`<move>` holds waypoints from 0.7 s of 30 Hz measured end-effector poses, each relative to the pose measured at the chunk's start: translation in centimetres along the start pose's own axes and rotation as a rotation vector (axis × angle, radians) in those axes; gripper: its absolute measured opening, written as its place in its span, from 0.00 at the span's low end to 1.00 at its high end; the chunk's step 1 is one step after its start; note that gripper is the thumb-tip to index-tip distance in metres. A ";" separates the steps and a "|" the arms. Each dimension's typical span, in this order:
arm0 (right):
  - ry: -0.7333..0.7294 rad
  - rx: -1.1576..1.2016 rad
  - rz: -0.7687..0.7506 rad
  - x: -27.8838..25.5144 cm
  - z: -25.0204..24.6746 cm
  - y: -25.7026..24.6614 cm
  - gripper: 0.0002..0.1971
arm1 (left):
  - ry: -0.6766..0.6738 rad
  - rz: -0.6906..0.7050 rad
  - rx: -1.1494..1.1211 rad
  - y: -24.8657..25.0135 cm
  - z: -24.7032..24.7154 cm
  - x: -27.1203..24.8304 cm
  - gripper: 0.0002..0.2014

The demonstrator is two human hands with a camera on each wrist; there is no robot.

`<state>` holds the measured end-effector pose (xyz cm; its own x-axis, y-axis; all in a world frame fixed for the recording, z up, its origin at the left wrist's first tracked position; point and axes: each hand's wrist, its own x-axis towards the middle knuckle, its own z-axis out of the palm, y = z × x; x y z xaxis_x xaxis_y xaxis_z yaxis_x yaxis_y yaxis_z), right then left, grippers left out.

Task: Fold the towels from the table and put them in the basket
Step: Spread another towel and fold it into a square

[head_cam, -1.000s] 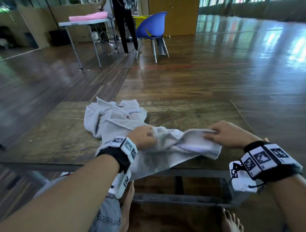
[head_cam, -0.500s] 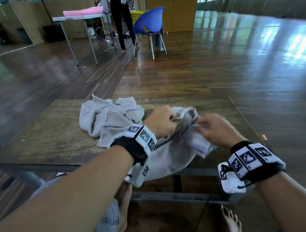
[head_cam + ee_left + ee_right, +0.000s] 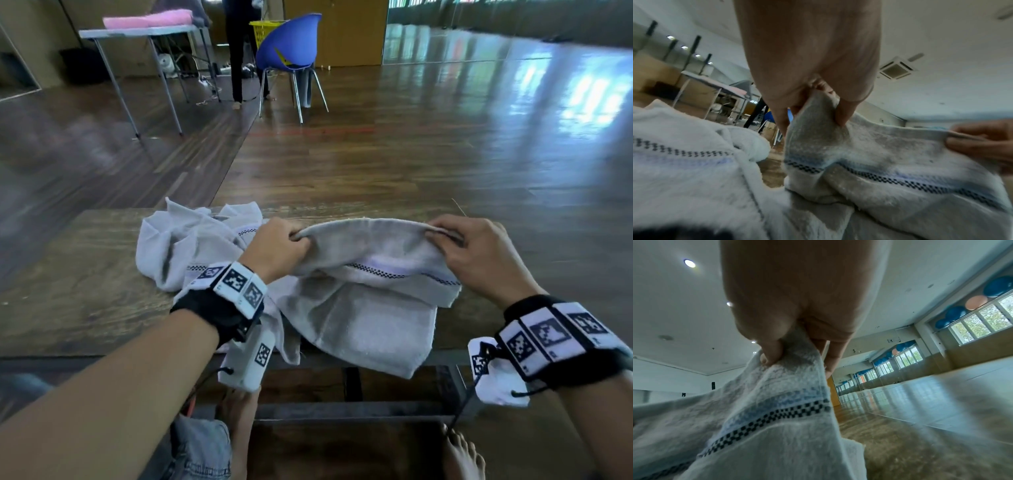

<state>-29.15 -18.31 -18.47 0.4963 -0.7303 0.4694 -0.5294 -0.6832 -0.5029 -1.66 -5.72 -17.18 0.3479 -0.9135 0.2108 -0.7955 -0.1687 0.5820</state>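
A grey-white towel (image 3: 363,308) with a blue, black-checked stripe hangs stretched between my two hands above the wooden table (image 3: 85,308). My left hand (image 3: 277,248) pinches its left top corner; in the left wrist view the same towel (image 3: 890,162) is clamped by thumb and fingers (image 3: 842,113). My right hand (image 3: 476,253) pinches the right top corner, and the right wrist view shows the towel (image 3: 777,410) under the thumb (image 3: 770,353). The towel's lower part drapes over the table's near edge. A second crumpled towel (image 3: 185,243) lies on the table to the left. No basket near the table is in view.
Beyond the table lies wooden floor. Far back stand a blue chair (image 3: 291,51), a yellow basket (image 3: 263,34) behind it, a folding table (image 3: 144,34) with a pink pad, and a standing person (image 3: 239,51). My bare feet (image 3: 462,455) are under the table.
My hands were bunched together on the towel half a second ago; they have now moved apart and lifted, stretching its top edge flat between them.
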 end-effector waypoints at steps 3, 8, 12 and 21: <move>-0.074 -0.009 0.105 0.3 -0.2 0.4 0.04 | -0.167 -0.068 0.072 -1.1 -0.2 1.2 0.20; -0.349 -0.187 0.296 0.6 0.1 1.1 0.05 | -0.505 -0.177 0.279 -2.0 0.4 3.5 0.21; -0.373 -0.238 0.297 1.5 0.9 0.9 0.13 | -0.407 -0.067 0.098 -3.4 1.9 4.1 0.19; -0.694 -0.233 0.357 3.6 4.8 1.0 0.05 | -0.650 0.115 0.079 -3.5 4.8 5.9 0.08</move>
<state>-24.62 -21.64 -20.74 0.5433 -0.7893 -0.2862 -0.8281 -0.4477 -0.3374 0.82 -12.34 -21.80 -0.0919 -0.9603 -0.2632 -0.8521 -0.0609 0.5199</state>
